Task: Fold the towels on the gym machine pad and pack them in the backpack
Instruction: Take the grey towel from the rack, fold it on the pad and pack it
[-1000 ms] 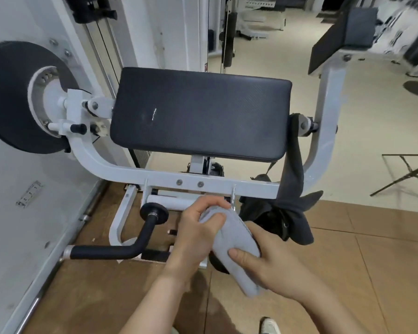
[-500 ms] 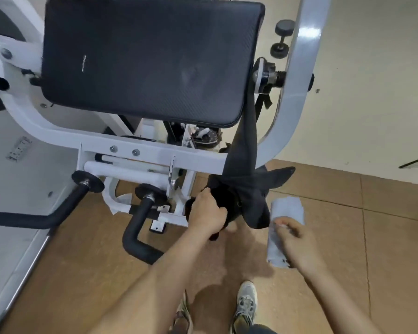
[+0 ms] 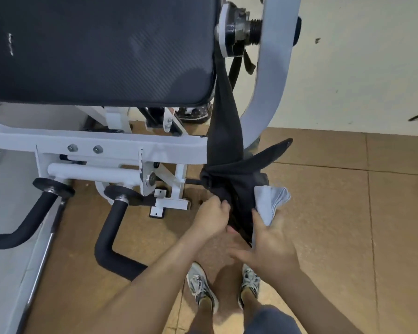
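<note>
While nothing lies on the part of the black gym machine pad point(image 3: 101, 49) that I can see from here, its top and left edge run out of sight, so I would not swear every towel is off it. Below it the white frame point(image 3: 111, 143) and the two black padded handles point(image 3: 111, 237) carry nothing either.

Moving across, the left hand point(image 3: 211, 218) has its fingers curled tight round the dark edge of the backpack point(image 3: 241, 179), which hangs by its strap point(image 3: 223, 112) from the machine's pivot and sags just beside the frame. That grip looks meant to pull the mouth open, though the opening itself is hidden among the dark folds and I cannot tell what is already inside.

Right against the bag's far side is a pale grey towel point(image 3: 272, 200), folded small, its free corner sticking up past the fabric. The right hand point(image 3: 273, 249) holds its lower end, thumb raised along the bag; the fingers are blurred, but the cloth is plainly caught in that hand.

By my reckoning the folding of this towel is finished and the packing is at hand: it is at the bag but not yet in it. What remains is to slip it through the opening, then see whether any more towels wait.
</note>
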